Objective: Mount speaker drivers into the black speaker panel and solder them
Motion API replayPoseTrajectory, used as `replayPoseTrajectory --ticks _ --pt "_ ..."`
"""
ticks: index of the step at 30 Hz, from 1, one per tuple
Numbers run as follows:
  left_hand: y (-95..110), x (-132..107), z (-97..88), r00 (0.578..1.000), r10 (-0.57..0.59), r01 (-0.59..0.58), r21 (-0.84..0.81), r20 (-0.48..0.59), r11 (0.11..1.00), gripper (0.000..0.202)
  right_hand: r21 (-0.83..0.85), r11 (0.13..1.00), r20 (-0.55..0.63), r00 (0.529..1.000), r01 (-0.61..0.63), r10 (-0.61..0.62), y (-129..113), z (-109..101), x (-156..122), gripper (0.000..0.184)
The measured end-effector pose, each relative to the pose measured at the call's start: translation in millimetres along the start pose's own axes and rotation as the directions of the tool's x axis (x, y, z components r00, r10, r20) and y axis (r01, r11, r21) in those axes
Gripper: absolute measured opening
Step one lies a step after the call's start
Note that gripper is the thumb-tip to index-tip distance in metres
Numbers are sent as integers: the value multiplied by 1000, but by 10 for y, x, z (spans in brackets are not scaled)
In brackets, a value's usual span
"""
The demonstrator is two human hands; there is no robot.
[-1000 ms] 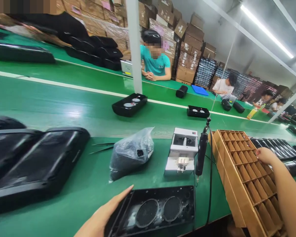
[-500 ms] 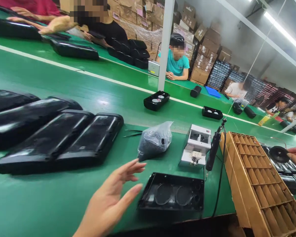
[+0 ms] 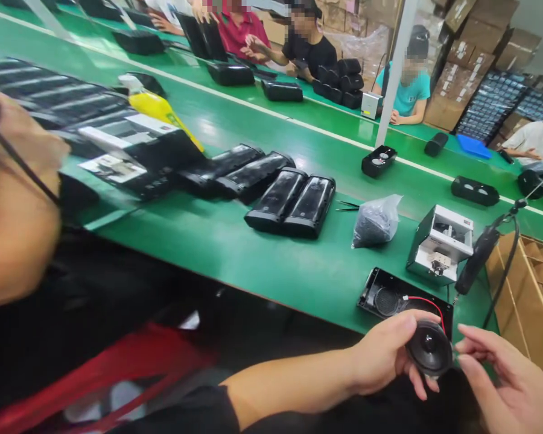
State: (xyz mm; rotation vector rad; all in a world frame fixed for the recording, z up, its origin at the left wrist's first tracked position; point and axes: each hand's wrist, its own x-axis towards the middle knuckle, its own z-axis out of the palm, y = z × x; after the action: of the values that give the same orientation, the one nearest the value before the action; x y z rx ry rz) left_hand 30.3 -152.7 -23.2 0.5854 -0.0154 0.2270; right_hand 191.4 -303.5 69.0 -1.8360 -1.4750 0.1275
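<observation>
A green bench (image 3: pixel 235 259) carries the work. On it lie black speaker shells (image 3: pixel 294 202), a plastic bag (image 3: pixel 375 222), a white machine (image 3: pixel 440 244) and an open housing (image 3: pixel 389 295).

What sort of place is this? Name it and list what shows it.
Most likely a speaker assembly line in a factory: a long green conveyor belt with workers seated along it, rows of black speaker housings, stacked cardboard cartons, and a speaker driver held in both hands.

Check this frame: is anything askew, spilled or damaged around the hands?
Nothing stands out. The left hand holds a round speaker driver with its red wire intact, and the right hand is at its edge. The open black housing lies flat at the bench edge.
</observation>
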Motion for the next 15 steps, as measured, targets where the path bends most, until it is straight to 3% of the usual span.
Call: replayPoseTrajectory --ticks 3,6,9,12,15 --pt "-61 -106 -25 999 32 -29 52 -44 998 66 166 986 -28 999 -36 41 139 249 -195 35" --pt "-176 -149 4 993 72 -61 121 -88 991 65 283 959 15 1000 -14 10 197 610 -346 65" --pt "-227 -127 62 982 123 -85 241 -145 967 70 318 948 -8 1000 -3 6 254 882 -483 66" --pt "-177 -97 94 965 197 -109 421 -171 900 71 326 944 -39 998 54 -43 320 925 -562 62" --pt "-46 -156 55 970 192 -84 537 -149 839 63 290 954 -53 996 79 -66 336 775 -521 52"
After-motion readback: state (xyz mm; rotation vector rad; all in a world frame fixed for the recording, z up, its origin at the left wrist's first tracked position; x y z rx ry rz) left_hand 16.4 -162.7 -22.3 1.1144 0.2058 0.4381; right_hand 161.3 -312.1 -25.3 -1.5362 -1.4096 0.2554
